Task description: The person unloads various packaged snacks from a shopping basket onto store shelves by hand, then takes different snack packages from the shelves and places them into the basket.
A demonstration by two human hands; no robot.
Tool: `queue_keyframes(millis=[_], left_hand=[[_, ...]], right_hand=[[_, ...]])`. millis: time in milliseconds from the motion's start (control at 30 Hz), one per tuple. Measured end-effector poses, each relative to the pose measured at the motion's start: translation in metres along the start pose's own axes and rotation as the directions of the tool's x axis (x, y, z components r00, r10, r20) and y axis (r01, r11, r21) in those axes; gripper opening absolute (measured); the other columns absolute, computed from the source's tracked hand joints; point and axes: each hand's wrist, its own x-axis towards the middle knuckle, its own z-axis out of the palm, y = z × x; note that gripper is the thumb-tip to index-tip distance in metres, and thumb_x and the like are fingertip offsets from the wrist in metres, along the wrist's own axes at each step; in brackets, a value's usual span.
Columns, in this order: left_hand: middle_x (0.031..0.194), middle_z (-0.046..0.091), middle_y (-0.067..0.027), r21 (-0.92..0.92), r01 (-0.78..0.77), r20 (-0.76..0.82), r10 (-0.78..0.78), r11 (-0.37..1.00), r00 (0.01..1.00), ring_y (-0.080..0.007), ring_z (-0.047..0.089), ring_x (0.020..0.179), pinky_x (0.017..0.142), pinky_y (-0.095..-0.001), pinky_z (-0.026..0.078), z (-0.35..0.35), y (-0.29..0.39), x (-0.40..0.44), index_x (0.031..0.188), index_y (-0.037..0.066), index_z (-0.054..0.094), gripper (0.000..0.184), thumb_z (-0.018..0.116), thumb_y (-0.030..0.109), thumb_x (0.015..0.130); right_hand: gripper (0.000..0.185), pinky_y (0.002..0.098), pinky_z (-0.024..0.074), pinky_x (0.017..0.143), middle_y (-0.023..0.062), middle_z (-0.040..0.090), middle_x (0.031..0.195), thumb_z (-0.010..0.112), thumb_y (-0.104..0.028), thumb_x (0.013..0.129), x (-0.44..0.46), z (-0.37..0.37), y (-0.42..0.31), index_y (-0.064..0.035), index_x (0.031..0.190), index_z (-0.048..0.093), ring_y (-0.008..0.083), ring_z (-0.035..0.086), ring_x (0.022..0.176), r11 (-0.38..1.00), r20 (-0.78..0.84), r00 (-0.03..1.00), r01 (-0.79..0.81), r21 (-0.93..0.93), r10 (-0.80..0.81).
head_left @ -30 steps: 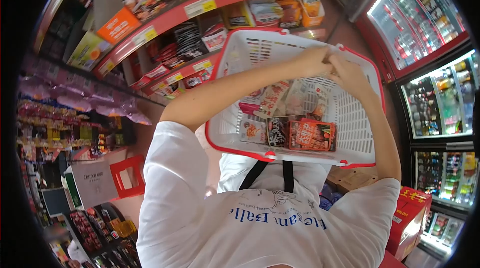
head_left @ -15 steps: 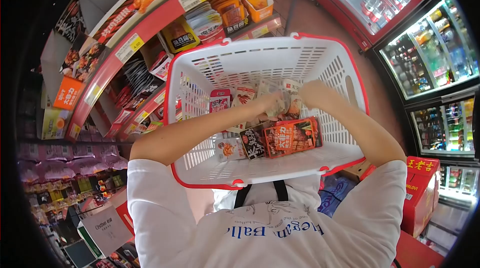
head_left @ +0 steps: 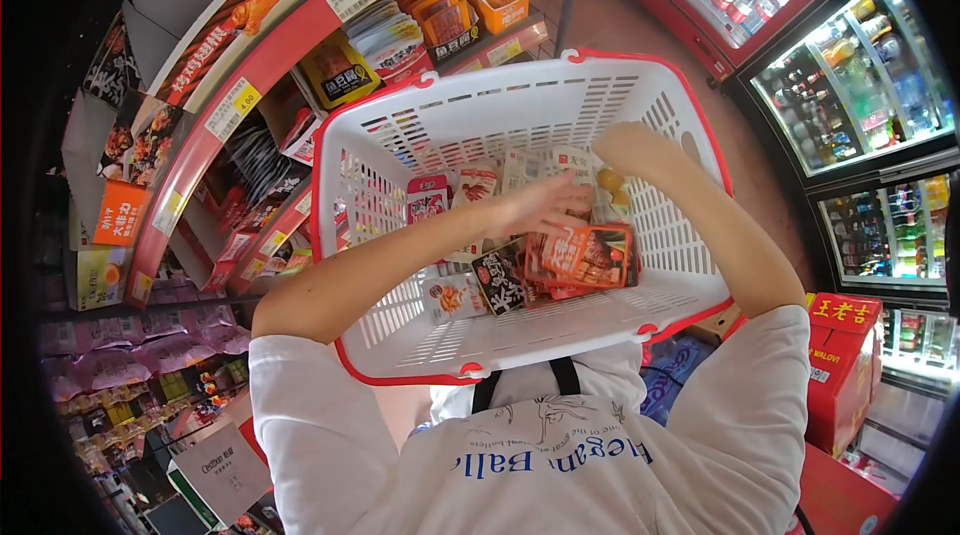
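A white shopping basket (head_left: pixel 400 140) with a red rim is in front of my body, packaged snacks lying in it. My left hand (head_left: pixel 545 203) is over the packs with fingers spread, just above an orange-red snack pack (head_left: pixel 590 257); whether the fingertips touch it I cannot tell. At the basket's right side, my right hand (head_left: pixel 632 149) is closed, with a snack pack with yellow round pieces (head_left: pixel 614 191) directly beneath it; its fingers are partly hidden. A black pack (head_left: pixel 500 275), a white pack (head_left: pixel 455 295) and a pink pack (head_left: pixel 428 197) lie to the left.
Curved store shelves (head_left: pixel 215 125) with packaged snacks and price tags run along the left. Lit drink coolers (head_left: pixel 850 80) stand at the right. A red carton (head_left: pixel 842 375) sits by my right elbow. Purple packages (head_left: pixel 120 335) fill the lower left shelving.
My left hand has opened and drawn back from the packs at the middle. My right hand has shifted slightly up, and round yellow pieces now show below it. The orange-red pack has tilted.
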Motion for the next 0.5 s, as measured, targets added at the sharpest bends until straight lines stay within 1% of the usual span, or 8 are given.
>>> queue_keyframes(millis=[33, 67, 133, 200, 233, 300, 433, 500], left_hand=[[0.142, 0.044, -0.0136, -0.004, 0.000, 0.000, 0.000, 1.000, 1.000, -0.0236, 0.048, 0.127, 0.106, -0.0385, 0.038, -0.002, 0.000, 0.000, 0.145, 0.006, 0.033, 0.064, 0.034, 0.051, 0.098], [0.134, 0.051, -0.0132, 0.152, 0.078, -0.085, -0.066, 0.985, 0.994, -0.0226, 0.053, 0.120, 0.101, -0.0378, 0.041, -0.005, 0.001, 0.001, 0.140, 0.006, 0.039, 0.059, 0.037, 0.048, 0.098], [0.127, 0.058, -0.0127, 0.298, 0.166, -0.178, -0.117, 0.940, 0.977, -0.0216, 0.058, 0.112, 0.097, -0.0370, 0.044, -0.012, 0.001, 0.003, 0.135, 0.006, 0.045, 0.054, 0.041, 0.044, 0.097], [0.110, 0.064, -0.0147, 0.763, 0.168, -0.169, -0.058, 0.624, 0.984, -0.0246, 0.064, 0.100, 0.087, -0.0392, 0.049, -0.019, -0.006, 0.005, 0.125, 0.005, 0.051, 0.042, 0.050, 0.033, 0.094], [0.110, 0.064, -0.0147, 0.762, 0.168, -0.168, -0.060, 0.626, 0.984, -0.0246, 0.064, 0.100, 0.087, -0.0392, 0.049, -0.016, -0.007, 0.000, 0.125, 0.005, 0.051, 0.042, 0.050, 0.033, 0.094], [0.104, 0.063, -0.0184, 0.976, 0.062, -0.098, 0.166, 0.208, 0.981, -0.0293, 0.063, 0.097, 0.084, -0.0419, 0.050, -0.006, -0.011, -0.011, 0.122, 0.004, 0.052, 0.039, 0.057, 0.025, 0.089], [0.107, 0.061, -0.0184, 0.986, 0.070, -0.092, 0.152, 0.149, 0.984, -0.0349, 0.061, 0.098, 0.086, -0.0446, 0.049, -0.004, -0.024, -0.009, 0.116, 0.005, 0.054, 0.036, 0.059, 0.025, 0.087], [0.110, 0.058, -0.0156, 0.999, 0.009, -0.025, 0.314, 0.053, 0.949, -0.0345, 0.058, 0.103, 0.087, -0.0458, 0.048, -0.004, -0.028, -0.010, 0.107, 0.006, 0.058, 0.029, 0.061, 0.025, 0.085]], right_hand=[[0.023, 0.0428, 0.0517, 0.078, 0.0154, 0.066, 0.098, 0.062, -0.005, 0.077, 0.000, -0.006, -0.003, -0.0081, 0.100, 0.065, 0.0325, 0.064, 0.095, 0.998, 0.063, 0.998, -0.024, -0.050, 0.027], [0.023, 0.0428, 0.0517, 0.078, 0.0154, 0.066, 0.098, 0.062, -0.005, 0.077, 0.001, -0.006, -0.004, -0.0081, 0.100, 0.065, 0.0325, 0.064, 0.095, 0.998, 0.067, 0.997, -0.022, -0.050, 0.025], [0.027, 0.0433, 0.0503, 0.081, 0.0157, 0.065, 0.102, 0.059, -0.007, 0.080, 0.002, -0.008, -0.005, -0.0085, 0.106, 0.062, 0.0324, 0.063, 0.098, 0.996, -0.013, 0.998, 0.060, 0.063, -0.059], [0.030, 0.0435, 0.0496, 0.083, 0.0157, 0.064, 0.104, 0.059, -0.007, 0.080, 0.001, -0.015, -0.009, -0.0093, 0.110, 0.060, 0.0326, 0.062, 0.099, 0.992, 0.023, 0.997, 0.073, 0.105, -0.075], [0.034, 0.0437, 0.0488, 0.084, 0.0158, 0.064, 0.106, 0.059, -0.007, 0.080, 0.000, -0.019, -0.011, -0.0102, 0.114, 0.059, 0.0328, 0.061, 0.100, 0.986, 0.055, 0.994, 0.082, 0.146, -0.091], [0.035, 0.0441, 0.0486, 0.084, 0.0164, 0.064, 0.105, 0.060, -0.007, 0.080, -0.002, -0.017, -0.011, -0.0103, 0.115, 0.058, 0.0333, 0.061, 0.100, 0.978, 0.022, 0.991, 0.127, 0.167, -0.132], [0.037, 0.0454, 0.0481, 0.083, 0.0185, 0.063, 0.103, 0.063, -0.009, 0.081, -0.002, -0.022, -0.017, -0.0090, 0.118, 0.057, 0.0340, 0.061, 0.100, 0.979, 0.093, 0.986, 0.124, 0.164, -0.141], [0.037, 0.0457, 0.0483, 0.082, 0.0187, 0.063, 0.102, 0.064, -0.009, 0.081, -0.001, -0.019, -0.018, -0.0083, 0.117, 0.057, 0.0342, 0.061, 0.099, 0.980, 0.081, 0.986, 0.130, 0.152, -0.143]])
